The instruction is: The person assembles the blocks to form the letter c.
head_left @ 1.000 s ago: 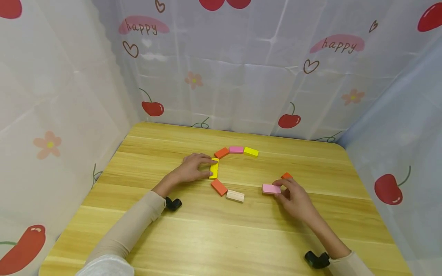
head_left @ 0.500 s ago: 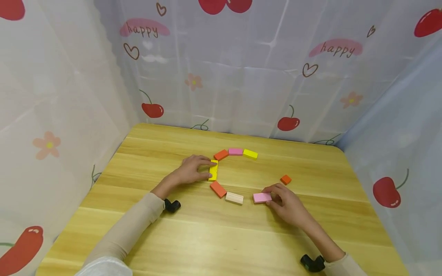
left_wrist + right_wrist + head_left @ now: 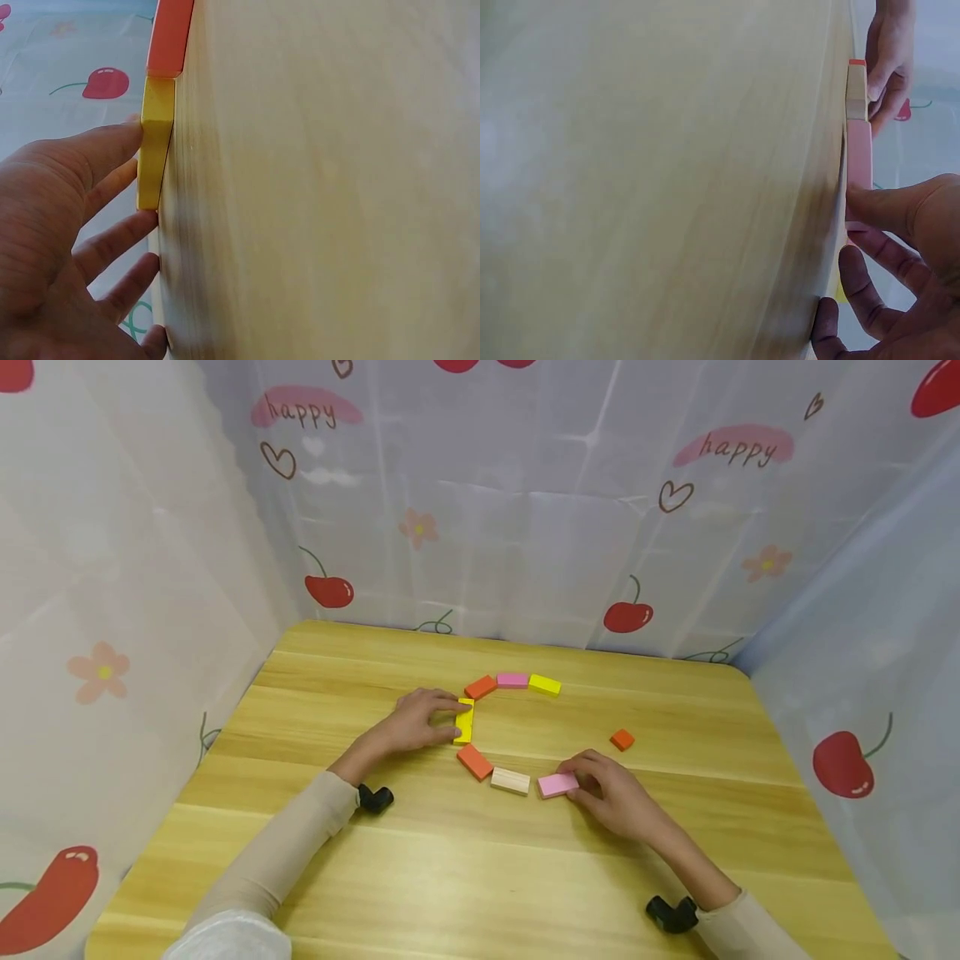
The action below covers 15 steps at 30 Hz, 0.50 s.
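In the head view, my right hand (image 3: 611, 789) pinches one end of a pink wooden block (image 3: 557, 785) between thumb and finger, its remaining fingers loosely bent. The block lies just right of a plain wood block (image 3: 511, 781), a narrow gap between them. My left hand (image 3: 420, 720) rests its thumb and index finger on a yellow block (image 3: 465, 721), the fingers spread. In the left wrist view this yellow block (image 3: 156, 142) stands end to end with an orange-red block (image 3: 171, 37). An orange-red block (image 3: 475, 762) joins the yellow block to the plain one in a curve.
The curve continues at the back with an orange-red block (image 3: 481, 686), a pink block (image 3: 513, 681) and a yellow block (image 3: 545, 685). A lone orange block (image 3: 622, 739) sits beyond my right hand. Curtains (image 3: 480, 552) border the wooden table (image 3: 420, 877).
My right hand has moved left and toward me with the pink block, bringing it near the plain one. The lone orange block has come into full view. My left hand has stayed put.
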### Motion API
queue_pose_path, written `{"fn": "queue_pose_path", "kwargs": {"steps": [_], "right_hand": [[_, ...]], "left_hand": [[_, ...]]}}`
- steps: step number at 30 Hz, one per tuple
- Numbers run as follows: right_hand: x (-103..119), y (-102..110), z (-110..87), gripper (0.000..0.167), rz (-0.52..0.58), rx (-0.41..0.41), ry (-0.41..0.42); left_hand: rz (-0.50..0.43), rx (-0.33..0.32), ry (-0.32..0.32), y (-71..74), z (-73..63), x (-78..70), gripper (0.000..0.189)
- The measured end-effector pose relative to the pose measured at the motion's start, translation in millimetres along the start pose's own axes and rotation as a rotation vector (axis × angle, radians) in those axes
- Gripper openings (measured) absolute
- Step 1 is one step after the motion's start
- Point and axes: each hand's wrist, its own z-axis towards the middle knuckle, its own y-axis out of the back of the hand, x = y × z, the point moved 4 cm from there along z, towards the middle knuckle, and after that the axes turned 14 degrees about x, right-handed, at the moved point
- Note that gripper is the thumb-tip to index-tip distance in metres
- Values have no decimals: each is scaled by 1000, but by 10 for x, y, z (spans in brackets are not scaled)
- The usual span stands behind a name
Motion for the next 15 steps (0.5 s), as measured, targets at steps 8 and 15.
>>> {"fn": "queue_pose_path", "kwargs": {"steps": [8,15], "right_hand": [[46,-29,50,28,-8,-14,9],[67,-29,73,28,18,-5,-4]], "left_hand": [[0,-6,-9,-4,7,21,51],[-3,-11,-13,-10,5,19,52]]}}
